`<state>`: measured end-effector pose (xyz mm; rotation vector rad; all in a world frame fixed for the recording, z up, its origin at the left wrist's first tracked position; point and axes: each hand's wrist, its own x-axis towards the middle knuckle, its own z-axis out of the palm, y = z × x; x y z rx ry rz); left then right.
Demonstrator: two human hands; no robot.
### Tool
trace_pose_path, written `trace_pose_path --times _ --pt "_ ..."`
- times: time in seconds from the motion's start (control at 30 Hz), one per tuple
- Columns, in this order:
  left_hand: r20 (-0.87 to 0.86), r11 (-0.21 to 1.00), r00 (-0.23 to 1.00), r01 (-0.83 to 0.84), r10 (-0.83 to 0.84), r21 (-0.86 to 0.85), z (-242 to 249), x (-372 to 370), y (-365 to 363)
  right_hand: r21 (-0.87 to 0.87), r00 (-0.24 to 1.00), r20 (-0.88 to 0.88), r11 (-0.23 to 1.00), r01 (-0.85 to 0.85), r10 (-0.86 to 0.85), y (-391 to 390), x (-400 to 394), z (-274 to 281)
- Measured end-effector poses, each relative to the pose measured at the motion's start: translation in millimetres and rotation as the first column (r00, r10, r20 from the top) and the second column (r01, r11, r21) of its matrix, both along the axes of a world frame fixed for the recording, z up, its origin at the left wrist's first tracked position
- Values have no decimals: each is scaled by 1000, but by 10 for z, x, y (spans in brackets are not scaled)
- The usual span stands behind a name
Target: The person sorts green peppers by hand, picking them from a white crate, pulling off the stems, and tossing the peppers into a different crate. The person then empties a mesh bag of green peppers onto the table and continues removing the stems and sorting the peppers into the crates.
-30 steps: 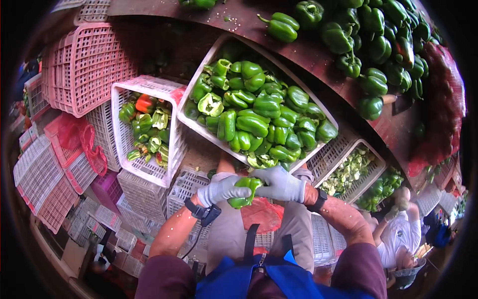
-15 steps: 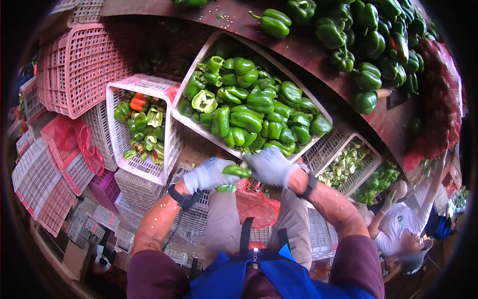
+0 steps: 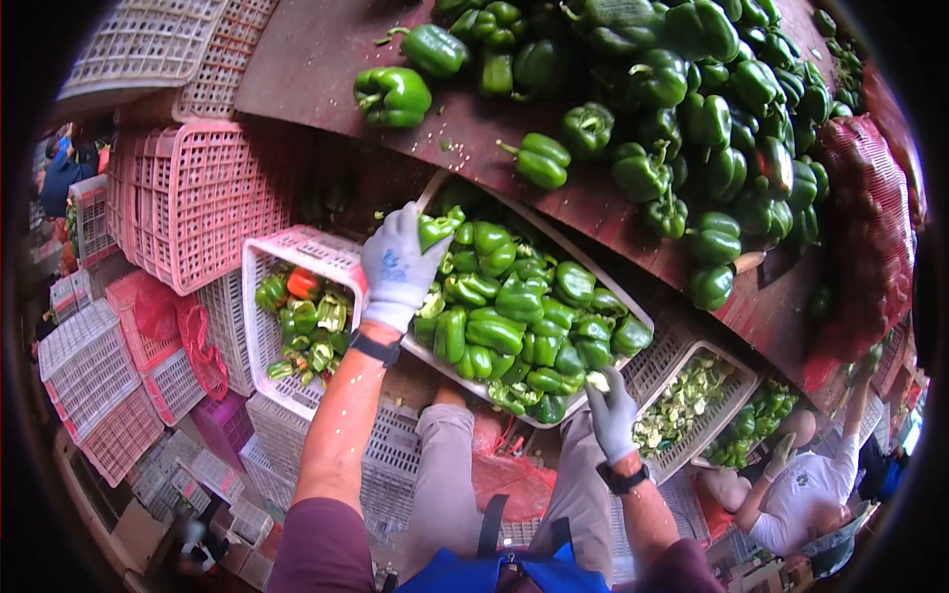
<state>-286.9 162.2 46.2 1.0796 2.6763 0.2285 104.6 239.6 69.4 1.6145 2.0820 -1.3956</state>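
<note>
My left hand (image 3: 395, 272), in a pale grey glove, is closed on a green bell pepper (image 3: 438, 228) over the far left corner of a white crate (image 3: 474, 386). Green bell peppers (image 3: 497, 331) fill that crate, some of them cut open. By the crate's near right corner, the gloved fingers of my right hand (image 3: 615, 423) pinch a whitish pepper core (image 3: 596, 381). Just right of this hand is a lower crate of pale pepper cores (image 3: 689, 400).
Whole green peppers (image 3: 707, 119) are heaped on the reddish table (image 3: 326, 69), where a wooden knife handle (image 3: 749, 262) shows. A white crate (image 3: 255, 326) with cut peppers stands left. Stacked pink crates (image 3: 188, 203) rise behind it. Another person (image 3: 806, 494) works at right.
My hands, together at the crate's near edge before, are now apart. The left has gone forward and left with the pepper; the right has moved right with the core. The view has tilted up.
</note>
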Motion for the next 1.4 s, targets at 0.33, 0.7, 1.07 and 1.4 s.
trace_pose_path --times 0.33,0.7,1.07,1.4 --pt "-119 873 993 -74 18 -483 -1360 103 346 189 843 355 914 359 -404 324 1349 -175" --pt "21 951 951 -308 308 21 -732 -28 388 147 762 579 956 253 -290 724 2312 -549" --pt "523 702 797 -558 303 443 -432 -1580 1135 -31 978 -192 997 73 -77 476 146 -231" --pt "771 764 631 -539 86 355 -565 -1400 590 408 806 -538 913 -8 247 868 -3432 30"
